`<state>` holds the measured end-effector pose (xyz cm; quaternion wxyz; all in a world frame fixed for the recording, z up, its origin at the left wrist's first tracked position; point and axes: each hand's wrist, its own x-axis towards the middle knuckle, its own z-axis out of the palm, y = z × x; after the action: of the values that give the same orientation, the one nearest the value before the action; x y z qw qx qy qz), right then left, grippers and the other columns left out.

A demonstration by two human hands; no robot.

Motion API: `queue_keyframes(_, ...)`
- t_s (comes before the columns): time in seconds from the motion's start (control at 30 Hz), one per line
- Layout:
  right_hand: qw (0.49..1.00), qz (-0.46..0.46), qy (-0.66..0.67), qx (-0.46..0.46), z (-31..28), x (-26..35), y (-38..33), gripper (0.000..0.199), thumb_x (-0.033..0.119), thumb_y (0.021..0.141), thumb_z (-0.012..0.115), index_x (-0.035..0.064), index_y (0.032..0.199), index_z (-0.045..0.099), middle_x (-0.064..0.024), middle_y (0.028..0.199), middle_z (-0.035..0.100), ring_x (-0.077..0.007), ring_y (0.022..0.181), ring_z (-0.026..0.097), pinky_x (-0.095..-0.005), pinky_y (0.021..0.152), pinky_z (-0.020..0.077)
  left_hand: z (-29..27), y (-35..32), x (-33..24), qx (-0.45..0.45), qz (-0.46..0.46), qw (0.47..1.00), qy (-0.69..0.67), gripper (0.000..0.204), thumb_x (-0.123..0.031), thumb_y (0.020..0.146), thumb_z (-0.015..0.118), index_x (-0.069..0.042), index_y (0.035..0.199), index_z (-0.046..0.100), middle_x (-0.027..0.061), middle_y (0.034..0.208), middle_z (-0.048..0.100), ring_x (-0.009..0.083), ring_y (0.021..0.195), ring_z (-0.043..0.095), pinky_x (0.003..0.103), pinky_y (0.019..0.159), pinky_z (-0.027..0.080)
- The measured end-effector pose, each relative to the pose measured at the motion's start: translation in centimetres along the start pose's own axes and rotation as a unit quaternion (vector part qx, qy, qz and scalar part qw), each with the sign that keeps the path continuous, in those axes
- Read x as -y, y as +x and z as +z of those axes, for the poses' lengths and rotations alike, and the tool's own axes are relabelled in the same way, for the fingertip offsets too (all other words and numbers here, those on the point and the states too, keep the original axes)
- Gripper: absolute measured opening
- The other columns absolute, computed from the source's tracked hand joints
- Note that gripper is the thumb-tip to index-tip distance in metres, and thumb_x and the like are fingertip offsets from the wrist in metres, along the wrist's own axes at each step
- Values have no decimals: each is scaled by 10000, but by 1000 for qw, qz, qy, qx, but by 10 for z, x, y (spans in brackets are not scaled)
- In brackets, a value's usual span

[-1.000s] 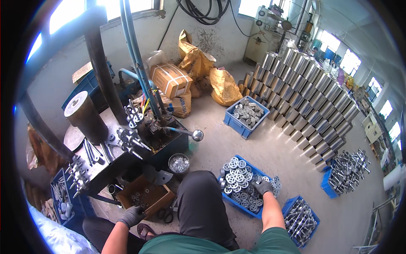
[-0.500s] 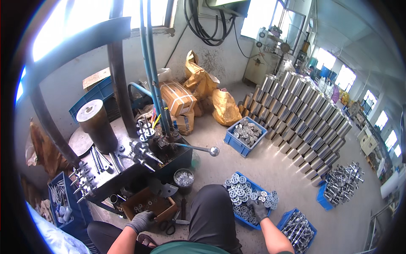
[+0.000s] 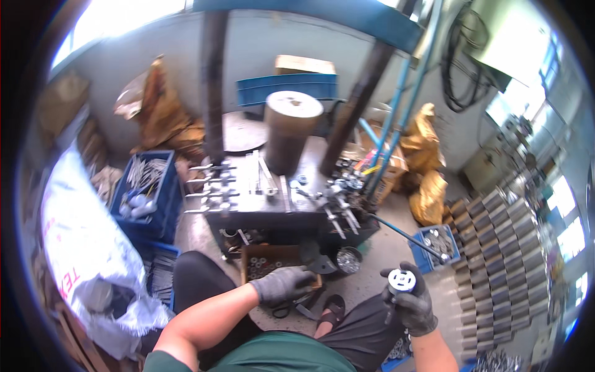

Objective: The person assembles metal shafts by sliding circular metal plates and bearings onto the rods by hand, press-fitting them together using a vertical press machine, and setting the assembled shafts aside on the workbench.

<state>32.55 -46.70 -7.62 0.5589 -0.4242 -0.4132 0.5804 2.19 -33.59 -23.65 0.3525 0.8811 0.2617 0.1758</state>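
Observation:
My right hand [image 3: 410, 305], in a dark glove, holds a round silver metal disc part [image 3: 401, 280] up over my right knee. My left hand [image 3: 282, 283], in a grey glove, rests on the edge of a brown cardboard box [image 3: 263, 260] of small metal rings on the floor. The box lies just in front of a dark metal press bench [image 3: 273, 208]. On that bench I see tools, levers and a thick cylindrical ram [image 3: 292, 130].
A small round tin [image 3: 349, 259] of parts sits on the floor by the box. Blue crates [image 3: 146, 192] with metal pieces stand left, another blue crate [image 3: 439, 243] right. Rows of steel cylinders [image 3: 505, 248] fill the right side. A white sack [image 3: 87, 254] lies at my left, yellow bags [image 3: 424, 167] behind.
My view has swung left toward the bench. My right hand has come up from the blue crate of discs with one disc in it. My left hand has moved onto the cardboard box.

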Motion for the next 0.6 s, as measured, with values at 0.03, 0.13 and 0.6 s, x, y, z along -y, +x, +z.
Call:
queue_keyframes(0.03, 1000, 14, -9, 19, 17, -5, 20, 744, -1, 783, 679, 159, 1486, 495, -251, 1326, 613, -271, 918, 697, -359, 740, 580, -5, 0, -5, -11, -8, 999, -37, 420, -316, 977, 673, -78, 1320, 627, 192, 1208, 649, 401, 1116, 645, 479, 964, 529)
queue_keyframes(0.13, 997, -7, -52, 59, 66, -36, 83, 734, -35, 856, 645, 165, 1524, 416, -186, 1357, 610, -239, 997, 696, -375, 823, 591, -8, 0, -9, -64, -10, 987, -150, 441, -256, 987, 662, -64, 1376, 587, 194, 1271, 651, 359, 1179, 643, 447, 1021, 516)
queue_keyframes(0.6, 993, -68, -88, 47, 159, -74, 214, 449, 124, 971, 741, 29, 1334, 494, -82, 1200, 636, -178, 1081, 654, -325, 964, 557, 2, 26, 20, -187, -91, 839, -503, 473, -75, 1034, 583, -20, 1486, 454, 106, 1234, 667, 145, 1147, 582, 331, 1041, 477)
